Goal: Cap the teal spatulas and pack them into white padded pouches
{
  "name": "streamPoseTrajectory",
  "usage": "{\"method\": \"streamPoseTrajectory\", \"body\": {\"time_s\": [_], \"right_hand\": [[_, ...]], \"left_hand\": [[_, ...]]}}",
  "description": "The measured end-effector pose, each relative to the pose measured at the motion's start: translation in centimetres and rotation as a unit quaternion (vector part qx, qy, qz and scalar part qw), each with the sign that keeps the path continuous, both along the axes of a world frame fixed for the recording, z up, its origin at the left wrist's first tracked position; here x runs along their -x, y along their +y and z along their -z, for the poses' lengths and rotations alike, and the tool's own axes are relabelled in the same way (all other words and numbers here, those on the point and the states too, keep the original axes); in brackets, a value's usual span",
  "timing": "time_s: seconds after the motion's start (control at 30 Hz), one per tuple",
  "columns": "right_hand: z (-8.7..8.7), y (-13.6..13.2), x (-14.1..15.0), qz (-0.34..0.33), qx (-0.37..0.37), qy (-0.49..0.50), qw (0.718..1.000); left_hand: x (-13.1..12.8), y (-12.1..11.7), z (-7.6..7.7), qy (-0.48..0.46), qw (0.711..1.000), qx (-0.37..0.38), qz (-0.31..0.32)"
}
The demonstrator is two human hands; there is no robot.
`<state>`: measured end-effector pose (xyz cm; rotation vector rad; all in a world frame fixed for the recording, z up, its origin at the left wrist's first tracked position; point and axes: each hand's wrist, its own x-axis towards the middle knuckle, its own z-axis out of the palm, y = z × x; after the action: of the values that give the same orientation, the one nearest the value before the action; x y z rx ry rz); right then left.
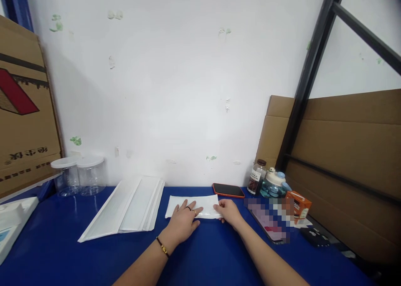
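Observation:
A white, flat rectangular packet with a slightly glossy, quilted-looking surface lies crosswise on the blue tabletop. My left hand rests on top of it with fingers spread, wearing rings and a dark bracelet. At the packet's right end, my right hand grips the edge, thumb above and fingers curled under. What is inside the packet is hidden. To the left, several larger white padded envelopes lie fanned in an overlapping pile.
Two clear lidded jars stand back left, near a white device. An orange-edged phone lies behind my right hand. Farther right are a brown-capped bottle, a blue-green jug, an orange box and another phone.

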<state>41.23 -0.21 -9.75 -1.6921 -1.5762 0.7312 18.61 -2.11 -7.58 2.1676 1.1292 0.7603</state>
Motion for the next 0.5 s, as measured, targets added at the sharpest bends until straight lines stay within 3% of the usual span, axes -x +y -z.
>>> {"method": "streamPoseTrajectory", "body": {"time_s": [0.07, 0.17, 0.33, 0.5], "right_hand": [[-0.6, 0.4, 0.4, 0.009, -0.077, -0.113, 0.991], [-2.0, 1.7, 0.4, 0.025, -0.178, -0.264, 0.948], [-3.1, 5.1, -0.3, -0.011, -0.134, -0.404, 0.905], [-2.7, 6.4, -1.4, -0.035, -0.120, -0.448, 0.885]], "left_hand": [[-0.5, 0.7, 1.1, 0.034, 0.999, -0.023, -0.017], [-1.0, 1.7, 1.5, 0.104, 0.992, -0.063, -0.045], [-1.0, 2.1, 1.0, 0.223, 0.968, -0.100, -0.061], [-0.9, 2.5, 1.4, 0.225, 0.964, -0.125, -0.065]]}}
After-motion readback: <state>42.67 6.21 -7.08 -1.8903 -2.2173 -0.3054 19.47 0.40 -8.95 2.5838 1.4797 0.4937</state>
